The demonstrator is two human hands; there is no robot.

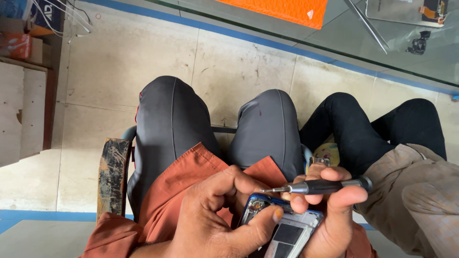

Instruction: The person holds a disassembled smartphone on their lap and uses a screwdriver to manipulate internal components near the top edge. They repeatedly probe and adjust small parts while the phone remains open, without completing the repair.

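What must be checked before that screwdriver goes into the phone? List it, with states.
1. phone gripped by left hand: ok.
2. screwdriver held in right hand: ok.
3. Tip seated on a screw: not ok, it points sideways above the phone.
4. Target screw visible: cannot tell, fingers cover that corner.
5. Tray beneath for loose screws: not ok, only the lap.

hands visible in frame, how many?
2, both the wearer's. Left hand grips the opened phone at bottom centre; right hand beside it holds a small screwdriver. The neighbouring person's hands are not in view.
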